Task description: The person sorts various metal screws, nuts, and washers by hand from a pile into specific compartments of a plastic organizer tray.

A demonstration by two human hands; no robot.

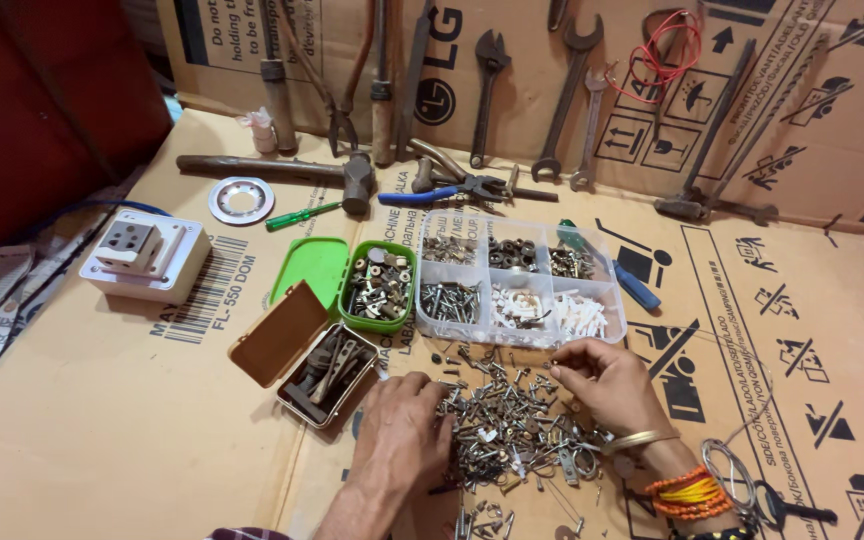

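Metal fills the lower middle of the frame: a loose pile of screws, nuts and small fittings (512, 425) lies on flattened cardboard (112, 430). The left hand (400, 435) rests at the pile's left edge, palm down, fingers curled and close together, their tips in among the pieces; whether they pinch one cannot be told. The right hand (607, 385) sits at the pile's upper right, its fingertips pressed together on something small at the heap's top edge, too small to make out. Just above the pile stands a clear compartment box (520, 280) with sorted screws, washers and white plugs. Left of it is a green tub (380, 287) of fittings with its lid open, and lower left an open brown case (307, 355) holding metal strips. A white socket block (147, 258) lies at centre left. A hammer (282, 172), pliers (447, 185) and spanners (567, 95) occupy the top of the frame
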